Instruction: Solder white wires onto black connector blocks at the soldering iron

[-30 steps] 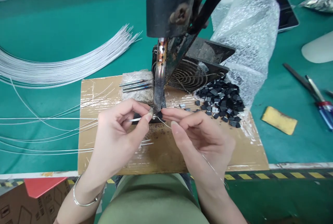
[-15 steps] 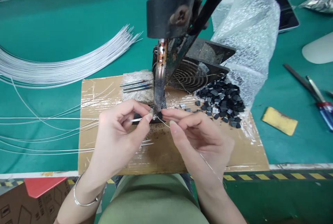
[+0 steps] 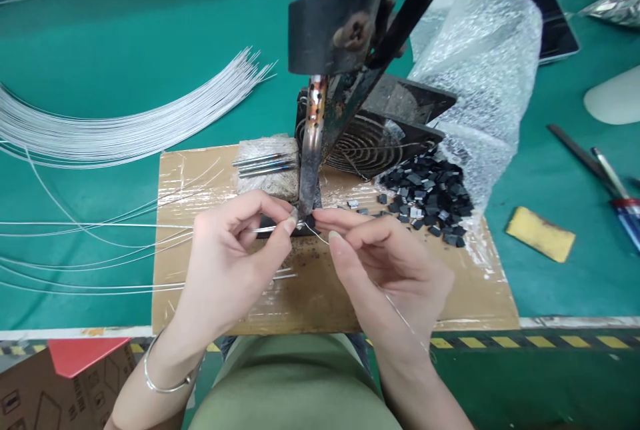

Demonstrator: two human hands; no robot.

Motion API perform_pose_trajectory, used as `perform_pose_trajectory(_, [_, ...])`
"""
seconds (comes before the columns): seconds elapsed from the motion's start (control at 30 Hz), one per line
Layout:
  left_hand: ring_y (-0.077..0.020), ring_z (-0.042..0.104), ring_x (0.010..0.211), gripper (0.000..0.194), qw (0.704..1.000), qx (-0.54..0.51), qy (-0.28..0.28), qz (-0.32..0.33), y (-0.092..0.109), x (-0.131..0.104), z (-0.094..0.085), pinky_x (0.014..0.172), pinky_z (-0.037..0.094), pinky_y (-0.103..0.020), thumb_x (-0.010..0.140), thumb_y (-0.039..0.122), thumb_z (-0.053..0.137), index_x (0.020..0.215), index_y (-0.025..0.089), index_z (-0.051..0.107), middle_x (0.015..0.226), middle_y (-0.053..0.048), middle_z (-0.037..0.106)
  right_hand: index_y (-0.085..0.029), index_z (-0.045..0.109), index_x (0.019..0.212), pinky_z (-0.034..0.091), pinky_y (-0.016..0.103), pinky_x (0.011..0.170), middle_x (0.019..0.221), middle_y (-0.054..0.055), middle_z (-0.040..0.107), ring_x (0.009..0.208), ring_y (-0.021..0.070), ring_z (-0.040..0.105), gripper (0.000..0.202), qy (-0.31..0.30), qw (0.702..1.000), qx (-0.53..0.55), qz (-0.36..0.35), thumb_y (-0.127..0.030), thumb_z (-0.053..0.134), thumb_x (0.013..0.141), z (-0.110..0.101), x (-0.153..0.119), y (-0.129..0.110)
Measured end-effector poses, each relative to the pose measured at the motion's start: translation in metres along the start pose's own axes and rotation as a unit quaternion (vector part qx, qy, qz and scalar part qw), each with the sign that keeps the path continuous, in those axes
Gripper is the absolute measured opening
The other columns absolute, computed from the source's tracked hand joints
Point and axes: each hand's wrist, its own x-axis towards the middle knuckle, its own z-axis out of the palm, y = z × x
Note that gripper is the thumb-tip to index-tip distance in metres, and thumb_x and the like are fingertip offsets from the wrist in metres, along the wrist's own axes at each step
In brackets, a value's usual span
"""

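My left hand point(image 3: 235, 257) pinches a white wire point(image 3: 125, 225) near its end, just under the tip of a soldering iron point(image 3: 313, 130). My right hand point(image 3: 390, 270) is closed on a thin solder wire point(image 3: 317, 233), whose end meets the iron tip beside my left fingertips. The solder strand also runs across my right palm toward the wrist. The exact joint at the tip is too small to make out. Other white wires lie to the left of my left hand, on the cardboard point(image 3: 200, 177).
A black fan point(image 3: 370, 143) stands behind the iron. Black chips point(image 3: 430, 193) are heaped at its right, near bubble wrap point(image 3: 480, 63). A wire bundle point(image 3: 150, 127) lies left; a yellow sponge point(image 3: 540, 234) and a screwdriver point(image 3: 625, 213) lie right. A metal stand arm holds the iron overhead.
The whole view has shifted slightly, so everything appears a little further right. Both hands keep the same grip and place at the iron tip.
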Motion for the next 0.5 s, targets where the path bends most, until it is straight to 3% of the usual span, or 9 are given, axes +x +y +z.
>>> perform_pose_trajectory(0.5, [-0.0106,0.056,0.063,0.010,1.000,-0.001,0.005,0.001,-0.0006,0.0015,0.0004,0.053,0.036,-0.024,0.087,0.014,0.072,0.078,0.019,0.071,0.086,-0.002,0.074,-0.024,0.066,0.084,0.062,0.038,0.099,0.114,0.005,0.081,0.106,0.0215,0.077,0.015,-0.002,1.000,-0.003,0.001,-0.013,0.072,0.093,-0.0005,-0.0011,0.0010])
